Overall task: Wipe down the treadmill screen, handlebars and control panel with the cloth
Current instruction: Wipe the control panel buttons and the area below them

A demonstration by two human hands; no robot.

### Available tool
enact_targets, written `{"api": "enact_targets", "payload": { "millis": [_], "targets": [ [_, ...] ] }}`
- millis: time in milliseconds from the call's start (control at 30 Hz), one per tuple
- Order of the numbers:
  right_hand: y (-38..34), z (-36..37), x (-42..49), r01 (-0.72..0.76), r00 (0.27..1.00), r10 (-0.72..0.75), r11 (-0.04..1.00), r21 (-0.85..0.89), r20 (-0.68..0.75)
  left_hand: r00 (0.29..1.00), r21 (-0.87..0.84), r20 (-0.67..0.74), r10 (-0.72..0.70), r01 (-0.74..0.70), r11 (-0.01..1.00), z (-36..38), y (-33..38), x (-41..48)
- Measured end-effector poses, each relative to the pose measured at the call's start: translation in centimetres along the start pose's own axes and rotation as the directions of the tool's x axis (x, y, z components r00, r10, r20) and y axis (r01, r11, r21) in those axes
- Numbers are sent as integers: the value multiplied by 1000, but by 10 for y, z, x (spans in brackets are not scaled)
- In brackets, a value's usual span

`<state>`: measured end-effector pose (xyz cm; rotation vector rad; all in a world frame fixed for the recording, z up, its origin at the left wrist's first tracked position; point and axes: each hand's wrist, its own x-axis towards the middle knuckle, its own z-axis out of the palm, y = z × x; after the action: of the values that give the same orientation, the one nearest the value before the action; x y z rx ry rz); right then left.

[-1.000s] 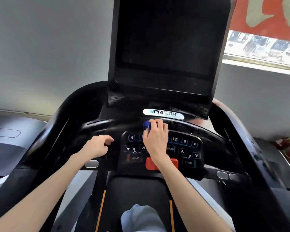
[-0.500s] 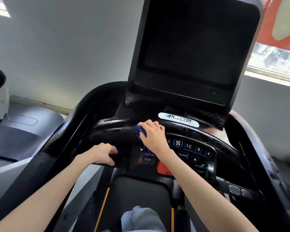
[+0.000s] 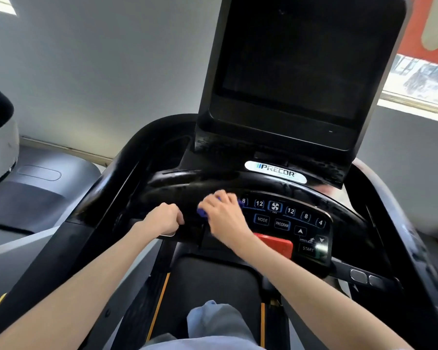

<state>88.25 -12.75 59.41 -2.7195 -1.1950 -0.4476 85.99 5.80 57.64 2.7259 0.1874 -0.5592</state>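
A small blue cloth (image 3: 203,212) sits bunched under the right hand (image 3: 224,215), pressed against the left part of the treadmill's control panel (image 3: 286,221); only slivers of it show at the hand's left edge and near the knuckles. The right hand's fingers (image 3: 213,200) are curled down over the cloth, grasping it, and the hand is motion-blurred. Just beside it, the left hand (image 3: 163,219) is clenched around the inner handlebar (image 3: 187,229), its fingers wrapped over the top, with a silver grip sensor (image 3: 168,234) peeking out beneath it.

To the right of the cloth, the panel shows lit keys marked 8, 12, a fan symbol, 12, 8, 4, then MODE, PROGRAM, arrows and START. A red stop button (image 3: 276,245) lies just below the right wrist. Above the panel sits a PRECOR badge (image 3: 275,171), and above that the dark, unlit screen (image 3: 296,61) tilts upward. Black side rails (image 3: 410,238) curve around both sides. Grey trousers (image 3: 213,324) appear at the bottom edge over the belt.
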Motion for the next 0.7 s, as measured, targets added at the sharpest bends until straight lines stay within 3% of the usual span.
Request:
{"api": "enact_targets", "payload": {
  "millis": [133, 200, 267, 333, 400, 467, 533, 600, 633, 700],
  "targets": [
    [-8, 13, -50, 387, 908, -393, 920, 70, 142, 1000, -24, 26, -13, 13, 1000, -3, 5, 0],
    [4, 9, -47, 475, 866, -474, 879, 35, 156, 999, -25, 29, -17, 18, 1000, -4, 6, -2],
    [15, 4, -31, 358, 930, -358, 934, 24, 80, 999, -19, 26, -18, 18, 1000, -4, 7, -4],
    [21, -2, -11, 50, 998, -45, 993, 105, -43, 1000, -13, 21, -20, 20, 1000, -5, 9, -5],
    [16, 1, -5, -153, 976, 180, 968, 200, -124, 1000, 0, 17, -18, 18, 1000, -5, 10, -6],
    [5, 13, -18, -92, 986, 120, 971, 220, -119, 1000, 23, 17, -11, 11, 1000, -7, 10, -7],
    [-3, 23, -46, 158, 987, -156, 971, 180, -26, 1000, 51, 25, 11, -13, 999, -8, 10, -7],
    [9, 17, -57, 310, 946, -319, 942, 128, 56, 998, 80, 46, 33, -37, 996, -8, 9, -7],
    [17, 12, -51, 316, 946, -321, 943, 105, 33, 998, 83, 53, 39, -44, 996, -8, 9, -6],
    [29, -1, -30, 131, 989, -121, 984, 119, -89, 997, 43, 49, 56, -59, 997, -7, 10, -6]
  ]
}}
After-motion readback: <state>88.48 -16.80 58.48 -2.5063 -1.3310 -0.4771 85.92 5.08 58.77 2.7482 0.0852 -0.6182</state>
